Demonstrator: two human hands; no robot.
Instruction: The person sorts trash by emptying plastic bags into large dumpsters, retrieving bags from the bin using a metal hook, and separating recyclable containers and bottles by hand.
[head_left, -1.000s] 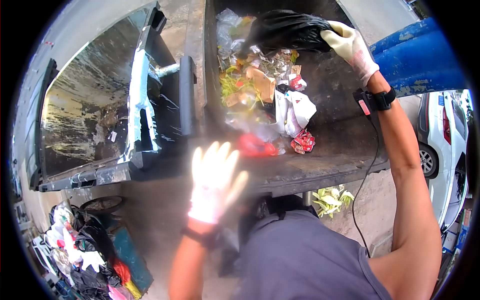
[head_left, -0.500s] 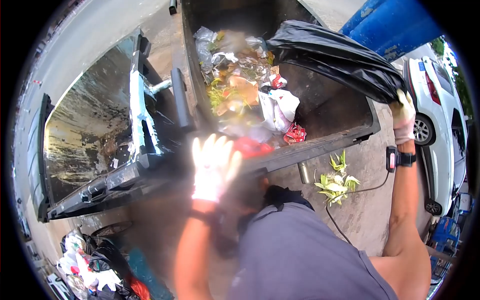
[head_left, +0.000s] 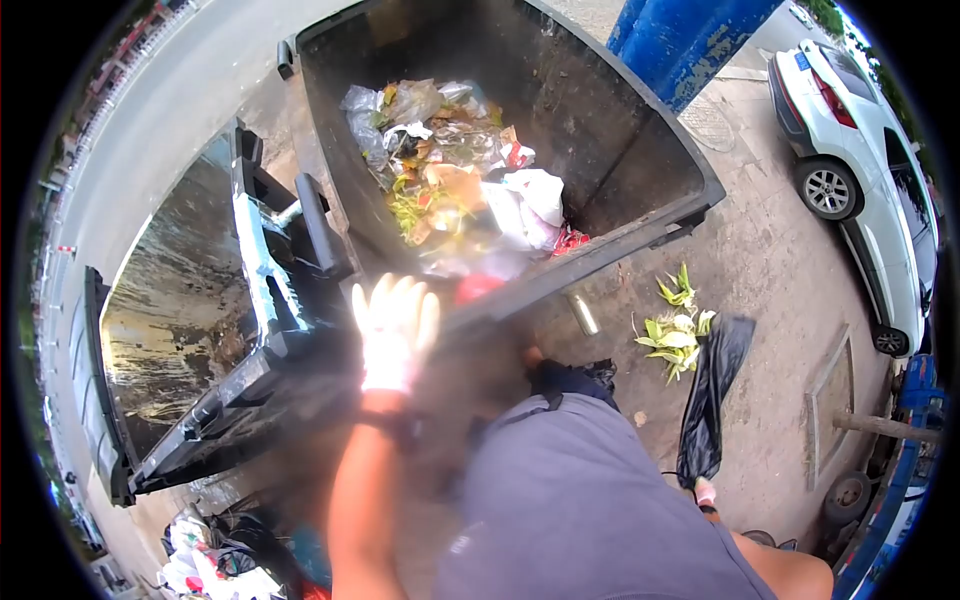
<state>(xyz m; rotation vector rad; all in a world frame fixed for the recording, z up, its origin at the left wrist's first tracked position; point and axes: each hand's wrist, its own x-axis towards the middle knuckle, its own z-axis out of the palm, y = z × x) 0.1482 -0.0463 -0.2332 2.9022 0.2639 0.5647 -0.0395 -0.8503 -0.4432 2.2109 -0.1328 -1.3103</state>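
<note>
A white glove covers my left hand (head_left: 393, 325), its fingers spread, by the near edge of the big dark bin (head_left: 600, 262). Whether it touches the rim I cannot tell. Low at my right side, my right hand (head_left: 705, 493) grips a black plastic bag (head_left: 715, 395) that looks thin and narrow; most of that hand is hidden by my body. Inside the bin lie a white plastic bag (head_left: 530, 205), clear plastic, leafy scraps (head_left: 415, 215) and a red wrapper (head_left: 571, 241).
The dirty bin lid (head_left: 165, 320) hangs open at left. Bagged rubbish (head_left: 205, 560) is piled at lower left. Leaves (head_left: 675, 340) and a metal cylinder (head_left: 584, 314) are on the pavement. A blue post (head_left: 685, 50) and a white car (head_left: 850, 130) are beyond.
My right hand has brought the black bag from over the bin down to my right side. My left hand remains spread by the bin's edge. The view has shifted.
</note>
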